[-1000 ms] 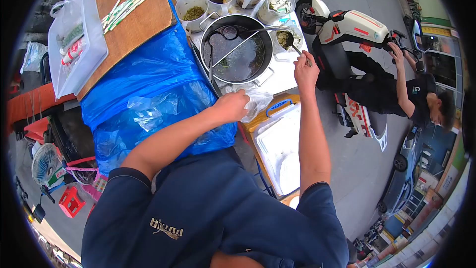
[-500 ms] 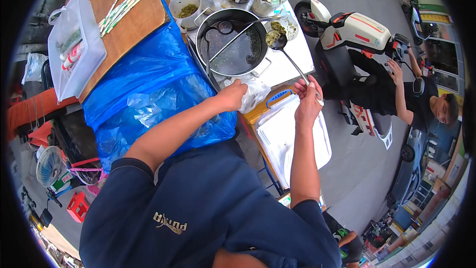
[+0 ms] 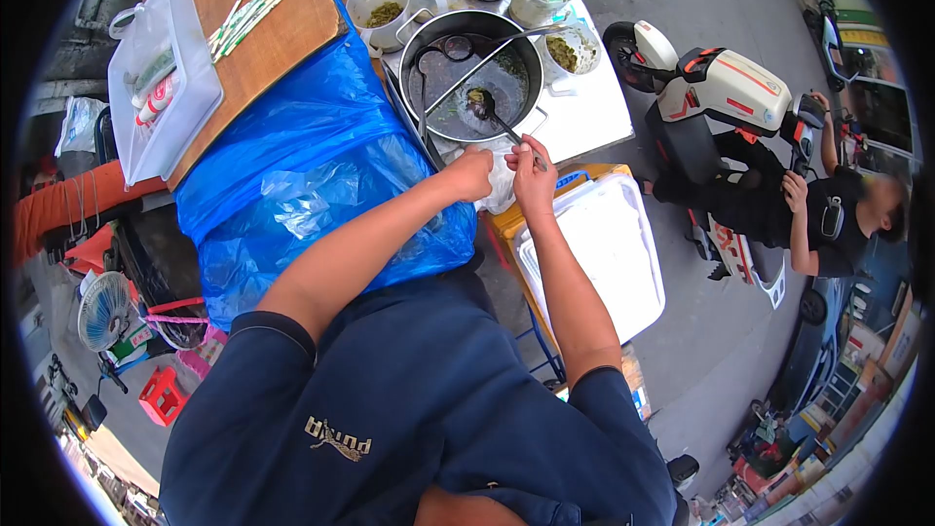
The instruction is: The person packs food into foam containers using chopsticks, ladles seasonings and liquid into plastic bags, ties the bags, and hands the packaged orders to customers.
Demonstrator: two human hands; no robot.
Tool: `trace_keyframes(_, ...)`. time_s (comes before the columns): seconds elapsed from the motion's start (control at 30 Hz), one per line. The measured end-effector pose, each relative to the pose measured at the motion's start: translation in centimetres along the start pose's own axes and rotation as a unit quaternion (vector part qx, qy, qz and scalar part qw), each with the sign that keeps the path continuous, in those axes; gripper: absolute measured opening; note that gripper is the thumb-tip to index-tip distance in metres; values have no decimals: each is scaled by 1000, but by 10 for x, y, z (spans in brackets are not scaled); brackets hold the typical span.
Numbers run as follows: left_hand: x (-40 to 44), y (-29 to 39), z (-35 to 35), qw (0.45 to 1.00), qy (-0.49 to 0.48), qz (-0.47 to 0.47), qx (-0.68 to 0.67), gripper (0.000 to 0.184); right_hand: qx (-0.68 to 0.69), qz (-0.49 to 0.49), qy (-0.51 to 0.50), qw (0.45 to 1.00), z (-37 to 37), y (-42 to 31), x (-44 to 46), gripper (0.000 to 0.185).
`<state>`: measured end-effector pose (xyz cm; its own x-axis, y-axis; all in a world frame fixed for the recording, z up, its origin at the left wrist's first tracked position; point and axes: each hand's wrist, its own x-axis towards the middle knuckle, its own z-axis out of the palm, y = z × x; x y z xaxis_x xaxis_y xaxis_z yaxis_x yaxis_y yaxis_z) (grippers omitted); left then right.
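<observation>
My right hand (image 3: pixel 532 175) is closed around the handle of a ladle (image 3: pixel 504 127). The ladle's bowl, with some greenish food in it, is over or in the dark liquid of a large metal pot (image 3: pixel 535 58). Close beside it, my left hand (image 3: pixel 468 176) is closed on a thin clear plastic bag (image 3: pixel 500 191), which hangs by the pot's near side. A long metal utensil (image 3: pixel 463 81) lies slanted across the pot, and a dark-handled strainer (image 3: pixel 458 47) rests in it. Right of the pot stands a clear jug (image 3: pixel 582 51) with chopped green food inside.
Several more plastic jugs (image 3: pixel 385 15) line the pot's far side. Blue plastic sheeting (image 3: pixel 341 136) covers the left, near a wooden board (image 3: pixel 292 15) with wrapped chopsticks (image 3: pixel 251 18). White lids (image 3: pixel 604 253) lie at right. A person sits on a scooter (image 3: pixel 726 88).
My right hand has swung the ladle left and down, from beside the right-hand jug to the pot. My left hand still holds the bag in nearly the same place.
</observation>
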<state>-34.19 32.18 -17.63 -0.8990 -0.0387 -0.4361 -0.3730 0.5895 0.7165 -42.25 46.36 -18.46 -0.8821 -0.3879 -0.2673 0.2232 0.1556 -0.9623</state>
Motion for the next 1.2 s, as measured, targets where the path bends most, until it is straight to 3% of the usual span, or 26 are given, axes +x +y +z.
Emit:
trace_keyframes(0.1,-4,13,-3,995,-6,-86,-43,47,116,74,42,990,-7,1,-2,30)
trace_keyframes(0.23,5,16,-8,984,-31,-156,-79,53,163,111,53,979,-17,-16,-8,30)
trace_keyframes(0.67,6,20,-16,923,-45,-239,-298,69,80,19,83,993,-88,-109,-116,33)
trace_keyframes(0.9,13,10,-11,905,-20,-243,-348,78,18,24,71,997,-77,-82,-162,30)
trace_keyframes(0.97,11,12,-16,907,-27,-237,-346,79,-219,-155,-9,963,-66,-54,-166,26)
trace_keyframes(1.03,7,14,-20,906,-39,-233,-352,83,-376,-280,-124,874,-62,-44,-165,27)
trace_keyframes(1.2,-5,17,-27,929,-34,-199,-309,84,-342,-260,-81,900,-69,-35,-169,26)
